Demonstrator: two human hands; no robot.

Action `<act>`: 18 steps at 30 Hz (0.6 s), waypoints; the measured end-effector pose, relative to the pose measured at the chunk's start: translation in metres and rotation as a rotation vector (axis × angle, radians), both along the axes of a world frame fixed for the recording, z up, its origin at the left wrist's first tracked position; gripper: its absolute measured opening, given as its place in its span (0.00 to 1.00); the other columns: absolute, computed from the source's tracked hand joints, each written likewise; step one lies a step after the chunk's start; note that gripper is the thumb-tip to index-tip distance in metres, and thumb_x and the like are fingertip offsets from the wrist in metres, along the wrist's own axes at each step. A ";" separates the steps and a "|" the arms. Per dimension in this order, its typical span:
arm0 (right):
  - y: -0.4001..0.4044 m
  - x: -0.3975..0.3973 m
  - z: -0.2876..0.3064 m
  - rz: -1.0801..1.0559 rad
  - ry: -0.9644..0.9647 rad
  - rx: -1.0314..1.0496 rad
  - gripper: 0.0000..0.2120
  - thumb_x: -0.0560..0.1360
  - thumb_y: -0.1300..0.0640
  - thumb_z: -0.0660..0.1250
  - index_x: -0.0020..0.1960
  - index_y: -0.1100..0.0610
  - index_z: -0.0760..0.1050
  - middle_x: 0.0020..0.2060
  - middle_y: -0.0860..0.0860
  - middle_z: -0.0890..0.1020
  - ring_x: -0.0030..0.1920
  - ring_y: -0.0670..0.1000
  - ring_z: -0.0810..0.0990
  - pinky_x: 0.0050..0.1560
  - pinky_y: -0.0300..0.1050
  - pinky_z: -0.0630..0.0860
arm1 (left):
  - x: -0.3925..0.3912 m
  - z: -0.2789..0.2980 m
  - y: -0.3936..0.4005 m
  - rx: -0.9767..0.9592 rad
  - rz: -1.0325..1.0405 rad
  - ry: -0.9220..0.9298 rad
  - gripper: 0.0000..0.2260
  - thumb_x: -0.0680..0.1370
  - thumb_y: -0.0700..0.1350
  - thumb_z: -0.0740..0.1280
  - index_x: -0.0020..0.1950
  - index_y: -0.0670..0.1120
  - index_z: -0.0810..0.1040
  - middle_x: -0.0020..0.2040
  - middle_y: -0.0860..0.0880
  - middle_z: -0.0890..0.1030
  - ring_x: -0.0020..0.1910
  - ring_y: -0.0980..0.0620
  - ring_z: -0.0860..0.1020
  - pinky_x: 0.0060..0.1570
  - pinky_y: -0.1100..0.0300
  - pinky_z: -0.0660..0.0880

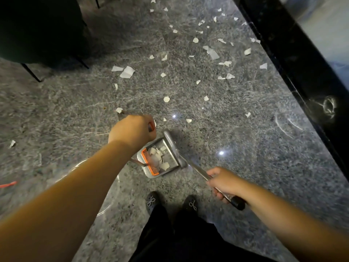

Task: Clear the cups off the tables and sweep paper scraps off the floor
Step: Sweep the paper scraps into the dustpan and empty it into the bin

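Several white paper scraps [127, 72] lie scattered over the grey speckled floor, thickest ahead and to the right. A grey dustpan [151, 175] with an orange comb [149, 163] sits on the floor in front of my feet and holds a heap of scraps [160, 157]. My left hand [132, 130] grips a thin handle above the pan's left side. My right hand [223, 181] grips a metal broom handle [198, 171] with a black end grip. The grey broom head [172, 146] lies along the pan's right edge. No cups are in view.
A dark chair [37, 31] with thin black legs stands at the upper left. A black glossy base [294, 59] runs along the right side. My black shoes [152, 202] are just behind the pan. A red strip [8, 184] lies at the far left.
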State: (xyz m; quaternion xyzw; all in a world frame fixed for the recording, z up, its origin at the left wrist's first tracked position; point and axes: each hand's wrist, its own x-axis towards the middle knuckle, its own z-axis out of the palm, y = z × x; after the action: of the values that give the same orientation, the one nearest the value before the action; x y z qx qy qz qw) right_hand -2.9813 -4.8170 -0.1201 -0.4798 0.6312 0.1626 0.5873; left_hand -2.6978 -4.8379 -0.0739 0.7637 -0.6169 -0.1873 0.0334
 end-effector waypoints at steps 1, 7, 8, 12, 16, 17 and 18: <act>-0.002 0.001 -0.001 -0.007 0.014 -0.012 0.21 0.79 0.63 0.63 0.71 0.58 0.65 0.27 0.52 0.76 0.17 0.44 0.71 0.18 0.33 0.66 | 0.004 0.001 -0.002 0.012 -0.002 0.015 0.01 0.74 0.49 0.68 0.43 0.54 0.78 0.37 0.50 0.80 0.36 0.45 0.78 0.33 0.57 0.75; -0.031 0.013 -0.019 0.086 0.124 -0.076 0.23 0.78 0.63 0.63 0.72 0.56 0.64 0.35 0.52 0.79 0.25 0.46 0.76 0.30 0.40 0.71 | 0.041 0.013 -0.021 0.032 -0.024 0.067 0.01 0.74 0.48 0.70 0.42 0.53 0.78 0.36 0.52 0.79 0.37 0.48 0.78 0.35 0.56 0.76; -0.038 0.017 -0.022 0.108 0.136 -0.079 0.24 0.78 0.64 0.62 0.73 0.57 0.63 0.36 0.53 0.79 0.28 0.47 0.77 0.32 0.41 0.72 | 0.046 0.017 -0.027 0.032 -0.037 0.061 0.02 0.73 0.48 0.70 0.42 0.54 0.78 0.36 0.52 0.78 0.37 0.49 0.78 0.34 0.57 0.76; -0.059 0.036 -0.030 0.200 0.169 -0.066 0.22 0.77 0.65 0.59 0.70 0.59 0.64 0.37 0.58 0.80 0.31 0.52 0.76 0.34 0.41 0.71 | 0.056 0.020 -0.042 0.068 -0.112 0.019 0.03 0.73 0.49 0.69 0.41 0.54 0.77 0.37 0.52 0.79 0.38 0.48 0.78 0.37 0.53 0.79; -0.068 0.051 -0.032 0.313 0.196 -0.018 0.17 0.76 0.64 0.60 0.64 0.62 0.70 0.42 0.61 0.82 0.35 0.55 0.77 0.37 0.44 0.71 | 0.074 0.009 -0.042 0.062 -0.134 -0.008 0.05 0.74 0.50 0.69 0.39 0.56 0.75 0.37 0.53 0.78 0.37 0.50 0.77 0.35 0.55 0.77; -0.066 0.055 -0.033 0.335 0.186 -0.003 0.17 0.76 0.65 0.60 0.65 0.63 0.70 0.43 0.62 0.82 0.36 0.55 0.76 0.37 0.44 0.71 | 0.080 0.006 -0.041 0.062 -0.125 -0.006 0.07 0.74 0.51 0.69 0.38 0.57 0.74 0.37 0.54 0.78 0.36 0.51 0.77 0.34 0.56 0.76; -0.062 0.059 -0.033 0.349 0.172 0.011 0.18 0.76 0.65 0.61 0.65 0.62 0.69 0.43 0.61 0.82 0.35 0.54 0.76 0.36 0.44 0.71 | 0.086 0.005 -0.039 0.065 -0.115 -0.003 0.07 0.74 0.51 0.69 0.37 0.57 0.74 0.36 0.54 0.78 0.36 0.51 0.78 0.34 0.57 0.76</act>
State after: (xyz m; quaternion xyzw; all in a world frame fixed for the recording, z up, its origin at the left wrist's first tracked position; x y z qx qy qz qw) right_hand -2.9227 -4.8794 -0.1536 -0.5630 0.5854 0.3059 0.4968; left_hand -2.6114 -4.8770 -0.0693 0.7279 -0.6534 -0.2077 -0.0030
